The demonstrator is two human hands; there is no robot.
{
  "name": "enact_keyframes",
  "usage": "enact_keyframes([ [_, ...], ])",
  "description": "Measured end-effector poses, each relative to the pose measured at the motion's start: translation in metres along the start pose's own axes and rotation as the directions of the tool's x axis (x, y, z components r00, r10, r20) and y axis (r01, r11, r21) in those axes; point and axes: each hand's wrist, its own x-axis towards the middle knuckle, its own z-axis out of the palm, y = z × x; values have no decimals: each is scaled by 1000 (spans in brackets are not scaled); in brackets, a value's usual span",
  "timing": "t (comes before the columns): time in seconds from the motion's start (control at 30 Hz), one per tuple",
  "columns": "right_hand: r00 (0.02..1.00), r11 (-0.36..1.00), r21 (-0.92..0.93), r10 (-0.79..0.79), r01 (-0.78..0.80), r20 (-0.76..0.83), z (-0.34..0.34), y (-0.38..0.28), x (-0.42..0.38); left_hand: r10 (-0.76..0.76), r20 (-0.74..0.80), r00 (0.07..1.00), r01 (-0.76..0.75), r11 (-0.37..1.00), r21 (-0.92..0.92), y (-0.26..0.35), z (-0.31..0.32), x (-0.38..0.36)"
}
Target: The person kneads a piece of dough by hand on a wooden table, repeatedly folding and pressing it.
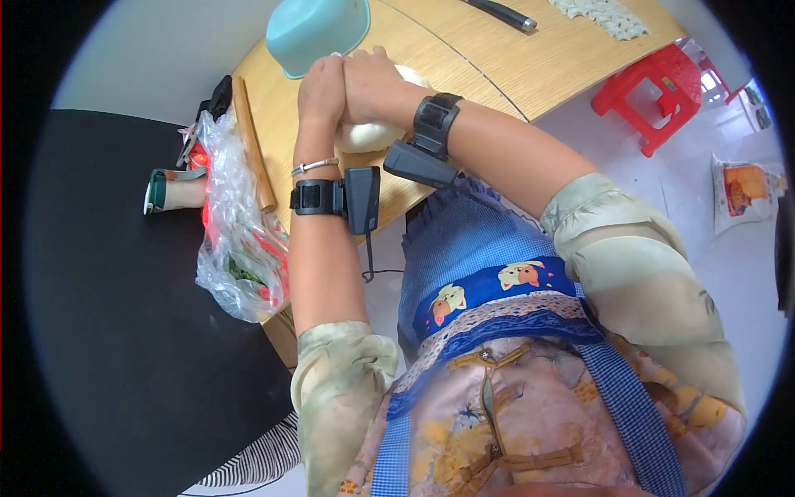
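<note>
A smooth, white lump of dough (pixel 373 137) rests on the wooden table near its front edge. Both of my hands press down on it side by side, touching each other. My left hand (pixel 320 89) grips the dough's left side, its fingers curled away from me. My right hand (pixel 370 85) is closed over the top, with the fingertips mostly hidden on the far side. A light-blue bowl (pixel 319 37) stands tilted in view just beyond the hands. Black devices are strapped to both wrists.
A wooden rolling pin (pixel 252 145) and a clear plastic bag (pixel 224 215) lie along the table's left edge. A black-handled tool (pixel 507 14) and rows of small white pieces (pixel 609 15) are at the far right. A red stool (pixel 658 91) and a printed bag (pixel 737 195) are on the floor.
</note>
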Motion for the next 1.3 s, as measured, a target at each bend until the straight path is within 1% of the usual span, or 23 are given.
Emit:
enact_keyframes([
  [0.03,991,999,-19,38,-36,131,-5,-3,-2,-97,44,994,100,993,-63,1,1,-4],
  [0.07,991,999,-18,36,-34,128,-9,-4,-5,-191,94,977,201,972,-121,2,1,-8],
  [0.1,984,999,24,21,-25,176,-16,-7,-10,-190,92,977,200,972,-120,6,-2,-16],
  [0.17,975,998,66,1,-16,220,-23,-11,-25,67,112,992,-85,983,162,20,-9,-39],
  [0.2,990,998,56,-40,33,138,-24,-13,-34,72,109,991,-90,982,164,31,-10,-52],
  [0.27,995,996,40,-82,80,50,-17,-12,-52,-68,-90,994,56,990,-130,54,-5,-82],
  [0.3,977,980,99,-156,172,-144,-6,-10,-63,-64,-91,994,52,990,-129,62,-3,-97],
  [0.33,918,953,139,-212,271,-336,0,-10,-72,53,-190,980,-64,997,-50,69,-1,-112],
  [0.37,917,953,139,-211,270,-338,-3,-11,-84,175,-277,945,-170,985,41,75,1,-126],
  [0.43,848,928,75,-299,366,-438,-10,-17,-111,216,-318,923,-202,976,77,84,8,-155],
  [0.53,838,926,8,-337,376,-429,-22,-22,-147,299,-343,891,-278,954,109,91,6,-190],
  [0.63,864,918,63,-342,391,-371,-44,-13,-171,335,-327,884,-312,942,122,87,0,-211],
  [0.7,872,914,101,-334,392,-359,-52,-5,-186,326,-324,888,-297,945,137,85,2,-214],
  [0.77,873,914,106,-333,392,-357,-56,6,-205,194,-307,932,-187,981,53,88,8,-209],
  [0.8,872,913,108,-333,393,-358,-58,12,-213,190,-309,932,-183,982,52,91,13,-211],
  [0.87,889,924,129,-300,361,-345,-56,28,-229,294,-299,908,-317,948,-31,103,29,-212],
  [0.9,908,935,152,-259,322,-330,-57,30,-233,286,-302,910,-310,950,-34,111,34,-213],
  [0.97,918,945,177,-206,277,-338,-57,35,-237,433,-270,860,-425,901,88,122,41,-208],
  [1.07,925,954,215,-123,210,-360,-63,32,-227,407,-250,878,-413,910,32,124,36,-186],
  [1.1,926,936,264,-129,231,-354,-72,25,-216,364,-276,890,-394,917,-62,123,28,-176],
  [1.2,908,891,355,-129,283,-400,-73,2,-185,293,-320,901,-336,938,-88,135,-24,-166],
  [1.27,922,758,567,-114,322,-370,-66,-14,-175,251,-305,919,-273,962,-30,143,-51,-163],
  [1.3,924,748,580,-115,322,-365,-64,-18,-170,202,-299,932,-203,979,30,142,-60,-165],
])
